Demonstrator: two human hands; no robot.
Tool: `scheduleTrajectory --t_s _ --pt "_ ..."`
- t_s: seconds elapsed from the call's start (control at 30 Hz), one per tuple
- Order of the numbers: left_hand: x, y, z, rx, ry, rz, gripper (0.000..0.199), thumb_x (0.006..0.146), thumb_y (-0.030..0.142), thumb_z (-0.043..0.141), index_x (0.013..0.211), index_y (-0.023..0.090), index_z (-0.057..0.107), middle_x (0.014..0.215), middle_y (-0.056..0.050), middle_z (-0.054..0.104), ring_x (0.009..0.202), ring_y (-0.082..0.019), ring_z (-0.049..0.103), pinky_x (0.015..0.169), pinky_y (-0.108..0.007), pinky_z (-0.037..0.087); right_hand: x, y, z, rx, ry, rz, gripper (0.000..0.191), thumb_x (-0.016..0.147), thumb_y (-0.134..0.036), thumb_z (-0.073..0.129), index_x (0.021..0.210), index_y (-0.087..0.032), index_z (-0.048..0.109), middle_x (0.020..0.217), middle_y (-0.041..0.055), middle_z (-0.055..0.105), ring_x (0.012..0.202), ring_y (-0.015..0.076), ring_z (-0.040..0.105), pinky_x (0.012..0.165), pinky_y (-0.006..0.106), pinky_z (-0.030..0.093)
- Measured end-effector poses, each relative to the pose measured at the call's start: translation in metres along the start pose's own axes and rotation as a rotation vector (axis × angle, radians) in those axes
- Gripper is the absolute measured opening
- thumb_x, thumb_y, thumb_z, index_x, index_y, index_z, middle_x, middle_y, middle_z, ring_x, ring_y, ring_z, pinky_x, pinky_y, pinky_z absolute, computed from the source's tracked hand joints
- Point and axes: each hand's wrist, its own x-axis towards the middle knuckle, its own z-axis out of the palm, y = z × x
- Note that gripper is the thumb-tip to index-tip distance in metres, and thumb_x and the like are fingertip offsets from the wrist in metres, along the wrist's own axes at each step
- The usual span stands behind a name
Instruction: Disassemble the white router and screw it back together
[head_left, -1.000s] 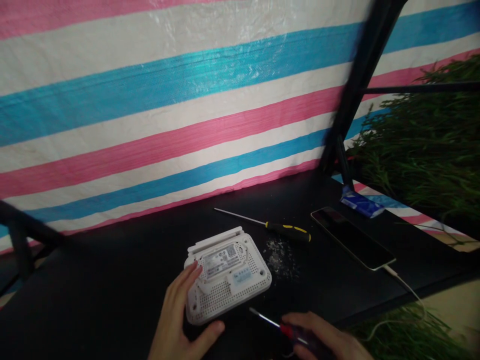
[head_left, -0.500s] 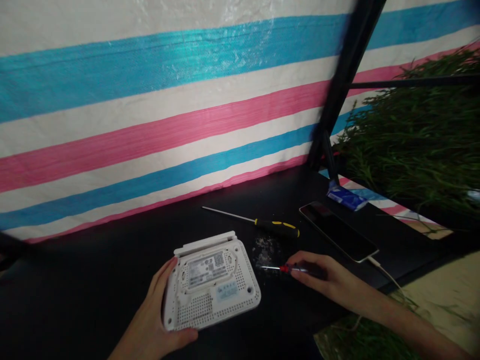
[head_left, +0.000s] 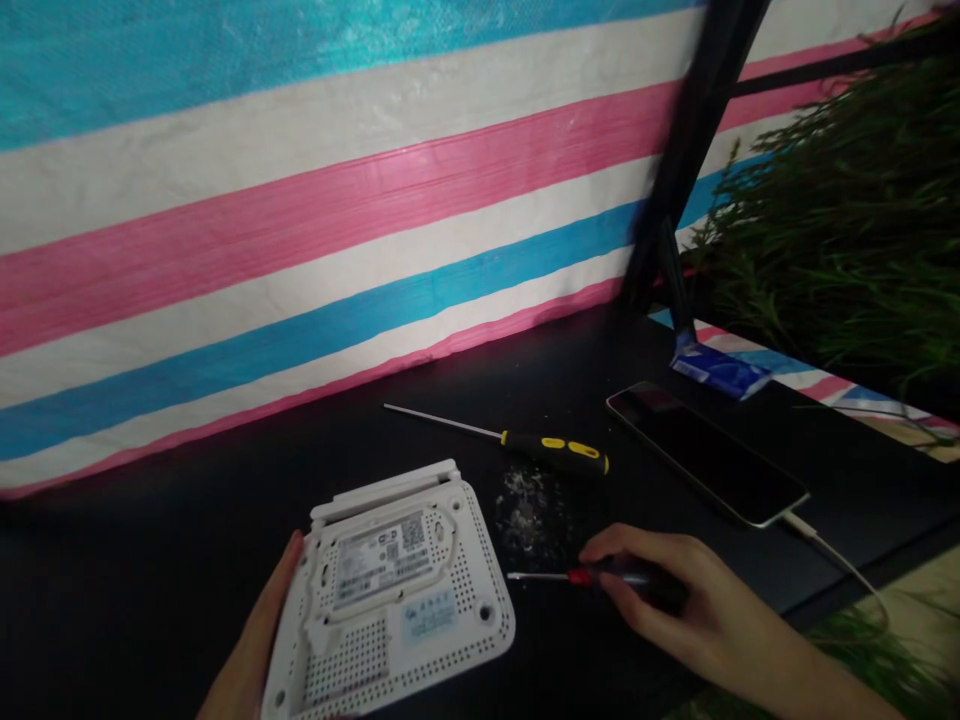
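Observation:
A white router (head_left: 442, 640) is held at its left side by my left hand (head_left: 259, 625), its vented, labelled underside facing up. Part of that hand is hidden behind the casing and cut off by the bottom edge. To the right of the router, my right hand (head_left: 675, 590) grips a small screwdriver (head_left: 580, 577) with a red collar and a dark handle. The tip of its metal shaft points left, close to the router's right edge. Behind the router, a longer screwdriver (head_left: 555, 450) with a black and yellow handle lies on the black table (head_left: 150, 560).
A phone (head_left: 705, 455) with a white cable (head_left: 847, 550) plugged in lies at the right. Behind it is a blue packet (head_left: 720, 370) by a dark metal post (head_left: 694, 140). Pale debris (head_left: 525, 510) is scattered mid-table. A striped tarp (head_left: 337, 210) hangs behind; plants (head_left: 847, 220) stand at right.
The view has tilted down and come closer. The router sits lower and further left in the picture, still in my left hand. My right hand still holds the small screwdriver beside it.

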Motion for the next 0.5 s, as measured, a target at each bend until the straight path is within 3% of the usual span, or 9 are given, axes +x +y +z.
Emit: scheduleTrajectory --t_s 0.13,0.27,0.37,0.5 --pt "0.004 -0.004 -0.007 0.058 -0.086 0.032 0.108 0.056 0.045 0.079 0.146 0.032 0.021 0.146 -0.006 0.042 0.126 -0.038 0.045 0.101 -0.054 0.04 0.002 0.001 -0.001 -0.029 0.026 -0.07 0.022 0.085 -0.028 0.049 0.097 -0.021 0.066 0.089 0.0019 0.068 0.078 0.0114 0.066 0.068 0.017 0.053" --pt "0.006 0.001 -0.01 0.103 -0.082 0.023 0.11 0.054 0.047 0.079 0.146 0.031 0.021 0.146 -0.006 0.043 0.127 -0.038 0.044 0.102 -0.053 0.039 0.001 0.001 -0.001 -0.043 0.043 -0.13 0.022 0.087 -0.027 0.049 0.101 -0.023 0.066 0.09 0.0018 0.068 0.08 0.0105 0.066 0.07 0.017 0.053" --pt "0.005 0.01 -0.008 0.104 -0.076 0.0 0.11 0.054 0.052 0.079 0.146 0.032 0.022 0.145 -0.006 0.044 0.126 -0.038 0.045 0.103 -0.054 0.037 0.0 0.003 0.001 -0.076 0.03 -0.142 0.024 0.089 -0.028 0.048 0.104 -0.025 0.066 0.09 0.0014 0.068 0.078 0.0101 0.066 0.066 0.016 0.053" --pt "0.003 0.011 -0.007 0.04 -0.061 -0.049 0.114 0.054 0.06 0.077 0.147 0.029 0.018 0.148 -0.009 0.038 0.131 -0.04 0.037 0.107 -0.057 0.029 -0.002 -0.001 -0.001 -0.212 0.136 -0.248 0.024 0.089 -0.029 0.049 0.106 -0.027 0.065 0.086 0.0003 0.067 0.068 0.0085 0.065 0.053 0.015 0.049"
